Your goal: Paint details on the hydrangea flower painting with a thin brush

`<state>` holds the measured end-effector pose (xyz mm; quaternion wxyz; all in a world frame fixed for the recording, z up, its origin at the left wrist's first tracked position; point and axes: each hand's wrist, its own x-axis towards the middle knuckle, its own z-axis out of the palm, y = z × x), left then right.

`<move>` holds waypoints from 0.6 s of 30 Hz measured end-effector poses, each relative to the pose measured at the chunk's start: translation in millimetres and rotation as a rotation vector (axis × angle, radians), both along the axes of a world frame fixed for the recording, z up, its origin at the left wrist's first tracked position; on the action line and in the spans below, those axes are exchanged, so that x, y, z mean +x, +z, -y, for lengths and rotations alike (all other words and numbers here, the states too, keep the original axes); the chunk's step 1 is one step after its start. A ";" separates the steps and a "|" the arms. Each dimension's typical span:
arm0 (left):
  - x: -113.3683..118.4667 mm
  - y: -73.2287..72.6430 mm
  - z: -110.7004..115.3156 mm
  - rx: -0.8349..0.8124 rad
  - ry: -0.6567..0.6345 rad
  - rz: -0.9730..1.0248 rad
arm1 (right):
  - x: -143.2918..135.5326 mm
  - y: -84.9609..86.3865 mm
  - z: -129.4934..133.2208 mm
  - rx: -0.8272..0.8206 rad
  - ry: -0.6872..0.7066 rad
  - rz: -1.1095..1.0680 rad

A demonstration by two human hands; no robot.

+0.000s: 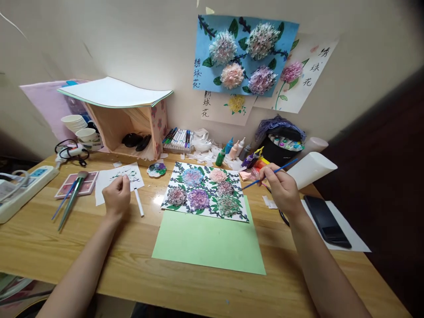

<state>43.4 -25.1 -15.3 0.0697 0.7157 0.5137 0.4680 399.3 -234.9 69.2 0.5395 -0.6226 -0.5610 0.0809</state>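
Note:
My right hand (280,187) holds a thin blue paintbrush (254,182), its tip close to the right edge of a white flower picture (214,187). Several raised flower balls in blue, pink, purple and green sit on that picture among painted leaves and dark branches. Under its lower part lies a light green sheet (208,243). My left hand (117,198) is a closed fist over the lower edge of a paint-marked paper (102,183); whether anything is inside it is hidden. Beside it lies a white pen (139,203). A small palette (156,169) has green and purple paint.
Paint bottles (228,145), markers (179,139) and paper scraps line the back. A cardboard box (159,128) stands left of them. Large brushes (71,201) and a power strip (29,190) lie at left. At right are a phone (326,221) and a white roll (313,170).

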 end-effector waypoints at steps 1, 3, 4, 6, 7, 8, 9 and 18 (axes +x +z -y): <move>-2.6 1.9 -2.7 -0.022 0.020 0.035 | -7.7 1.9 -4.7 0.014 -0.006 0.010; -5.0 4.5 -5.7 -0.057 0.023 0.076 | -24.2 5.7 -15.6 0.039 -0.019 0.025; -5.3 5.1 -6.1 -0.068 0.010 0.086 | -32.5 7.1 -20.9 0.041 -0.015 0.035; -4.8 5.8 -4.8 -0.071 -0.024 0.092 | -47.3 6.5 -29.3 0.003 0.022 0.082; -4.2 6.2 -3.3 -0.066 -0.041 0.093 | -53.2 3.7 -32.0 -0.033 0.046 0.127; -3.5 6.8 -1.3 -0.061 -0.058 0.095 | -57.8 -1.0 -33.6 -0.074 0.067 0.184; -2.7 7.8 1.1 -0.056 -0.077 0.097 | -61.0 -7.7 -34.2 -0.109 0.078 0.242; 11.7 11.0 25.2 0.021 -0.197 0.060 | -53.4 -79.9 -24.2 -0.113 0.017 0.214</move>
